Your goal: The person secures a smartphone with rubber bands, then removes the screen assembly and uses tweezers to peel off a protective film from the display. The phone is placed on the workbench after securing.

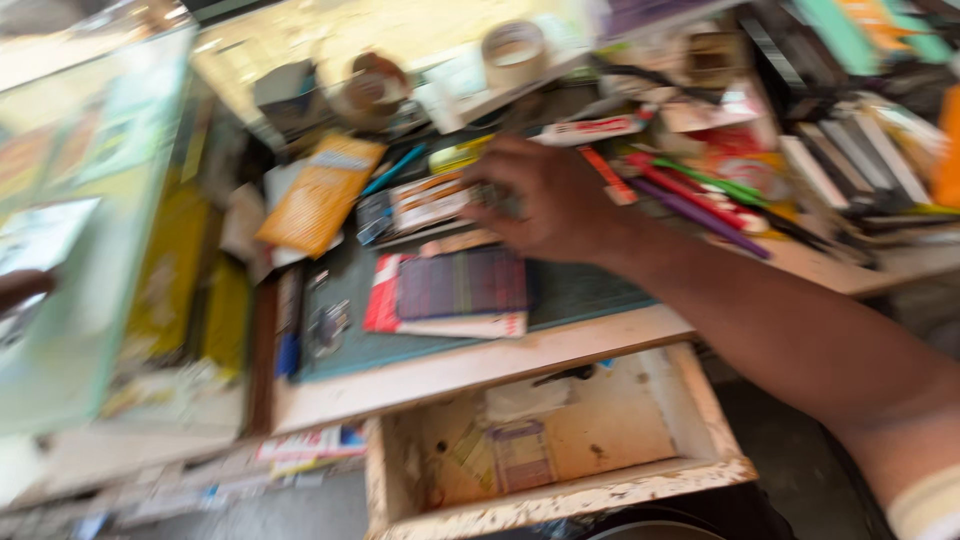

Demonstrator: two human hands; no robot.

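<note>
My right hand (pixel 548 200) reaches over a cluttered wooden desk, its arm coming in from the lower right. Its curled fingertips rest on a small white and orange packet (pixel 430 200), and motion blur hides whether they grip anything. Just below the hand lies a purple striped booklet (pixel 462 285) on a red and white pad, on a dark green mat (pixel 580 292). An orange packet (pixel 320 195) lies to the left. Only a sliver of my left hand (pixel 20 288) shows at the far left edge, on a glass counter top (pixel 90 200).
An open wooden drawer (pixel 650 420) below the desk edge holds a few papers. Red, green and purple pens (pixel 700 195) lie right of the hand. Two tape rolls (pixel 513 55) sit at the back, and stacked boxes (pixel 850 170) fill the right side.
</note>
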